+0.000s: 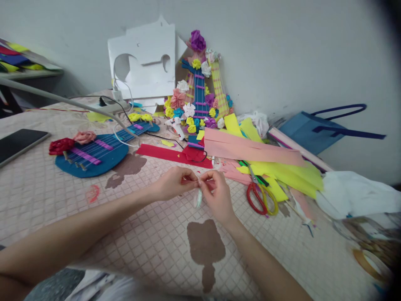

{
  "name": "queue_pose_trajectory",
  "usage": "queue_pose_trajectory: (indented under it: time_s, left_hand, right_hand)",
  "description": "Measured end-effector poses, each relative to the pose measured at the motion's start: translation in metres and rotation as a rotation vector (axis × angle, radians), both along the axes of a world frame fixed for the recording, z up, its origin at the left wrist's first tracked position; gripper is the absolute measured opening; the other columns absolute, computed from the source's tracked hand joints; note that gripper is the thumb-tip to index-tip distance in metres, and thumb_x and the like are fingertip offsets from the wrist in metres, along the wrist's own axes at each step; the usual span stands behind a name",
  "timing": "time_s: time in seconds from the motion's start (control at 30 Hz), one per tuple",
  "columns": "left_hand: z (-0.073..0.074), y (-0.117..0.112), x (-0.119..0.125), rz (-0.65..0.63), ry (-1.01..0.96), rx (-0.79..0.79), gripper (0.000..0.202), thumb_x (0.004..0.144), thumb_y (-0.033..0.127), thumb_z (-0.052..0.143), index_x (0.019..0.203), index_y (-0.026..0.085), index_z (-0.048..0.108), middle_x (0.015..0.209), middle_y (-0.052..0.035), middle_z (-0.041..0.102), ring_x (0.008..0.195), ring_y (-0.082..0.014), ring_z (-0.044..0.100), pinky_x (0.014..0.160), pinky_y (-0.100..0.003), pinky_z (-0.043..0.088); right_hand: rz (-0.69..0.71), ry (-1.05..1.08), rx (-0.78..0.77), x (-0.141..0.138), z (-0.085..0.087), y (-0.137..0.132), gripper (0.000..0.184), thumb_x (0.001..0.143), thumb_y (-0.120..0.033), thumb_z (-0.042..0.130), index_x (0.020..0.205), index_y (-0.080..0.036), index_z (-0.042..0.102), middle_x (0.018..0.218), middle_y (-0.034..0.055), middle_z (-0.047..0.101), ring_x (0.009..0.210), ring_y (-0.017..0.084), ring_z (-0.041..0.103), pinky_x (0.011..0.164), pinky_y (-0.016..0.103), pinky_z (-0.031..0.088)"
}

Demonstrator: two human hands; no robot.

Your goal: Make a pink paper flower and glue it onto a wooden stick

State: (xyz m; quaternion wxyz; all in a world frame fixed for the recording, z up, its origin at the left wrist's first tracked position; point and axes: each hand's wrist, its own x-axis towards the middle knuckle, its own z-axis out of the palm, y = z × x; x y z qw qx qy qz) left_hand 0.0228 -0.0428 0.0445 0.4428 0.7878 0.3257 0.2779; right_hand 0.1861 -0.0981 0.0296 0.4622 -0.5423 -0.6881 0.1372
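Note:
My left hand (173, 183) and my right hand (216, 195) meet above the middle of the table, fingertips almost touching. Both pinch a small folded piece of pink paper (211, 184), mostly covered by the fingers. Just below the fingertips is a small pale ring-shaped roll (197, 199); I cannot tell whether it is touched or lies on the cloth. Beyond my hands lies a red paper strip (171, 155). To the left rests a blue guitar-shaped craft (106, 161) with paper flowers and purple bars.
Scissors (261, 198) with red and yellow handles lie right of my hands, beside pink (250, 146) and yellow paper (291, 177). A glue gun (177, 127) and flowered guitar crafts (200, 92) stand behind. A white cable (78, 103) crosses the left. A phone-like slab (23, 142) lies far left.

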Motion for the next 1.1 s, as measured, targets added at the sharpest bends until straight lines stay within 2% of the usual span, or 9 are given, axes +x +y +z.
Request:
queue_pose_trajectory:
  time_s: [0.23, 0.6, 0.83, 1.1]
  left_hand:
    - [0.001, 0.0011, 0.0001, -0.015, -0.041, -0.008, 0.018, 0.079, 0.028, 0.059, 0.077, 0.012, 0.068, 0.071, -0.0036, 0.069, 0.064, -0.0115, 0.059, 0.059, -0.021, 0.046]
    - [0.0022, 0.001, -0.0009, -0.014, -0.065, -0.058, 0.018, 0.077, 0.029, 0.061, 0.075, 0.013, 0.068, 0.069, -0.003, 0.068, 0.063, -0.0114, 0.058, 0.057, -0.021, 0.046]
    - [0.0041, 0.0015, -0.001, -0.027, -0.004, -0.089, 0.02, 0.077, 0.031, 0.061, 0.076, 0.012, 0.068, 0.068, -0.0025, 0.067, 0.06, -0.0107, 0.056, 0.055, -0.02, 0.044]
    - [-0.0037, 0.0001, 0.0011, 0.034, 0.024, -0.043, 0.023, 0.079, 0.034, 0.058, 0.075, 0.013, 0.067, 0.067, -0.0025, 0.066, 0.059, -0.0109, 0.057, 0.054, -0.02, 0.043]
  right_hand:
    - [0.005, 0.017, -0.035, 0.0016, -0.0025, 0.0007, 0.019, 0.08, -0.014, 0.054, 0.097, -0.022, 0.053, 0.089, 0.0027, 0.055, 0.087, 0.018, 0.054, 0.08, 0.035, 0.044]
    - [0.06, 0.024, -0.022, 0.0027, -0.0022, -0.0003, 0.015, 0.083, -0.016, 0.051, 0.096, -0.022, 0.055, 0.091, 0.0044, 0.057, 0.09, 0.019, 0.055, 0.08, 0.035, 0.046]
    - [0.087, 0.037, -0.048, 0.0044, -0.0016, -0.0001, 0.019, 0.082, -0.014, 0.05, 0.099, -0.022, 0.055, 0.092, 0.0044, 0.057, 0.087, 0.018, 0.056, 0.079, 0.035, 0.048]
    - [0.077, 0.016, -0.04, 0.0041, -0.0034, 0.0004, 0.019, 0.081, -0.013, 0.049, 0.096, -0.022, 0.055, 0.093, 0.0047, 0.057, 0.089, 0.019, 0.056, 0.08, 0.035, 0.048]
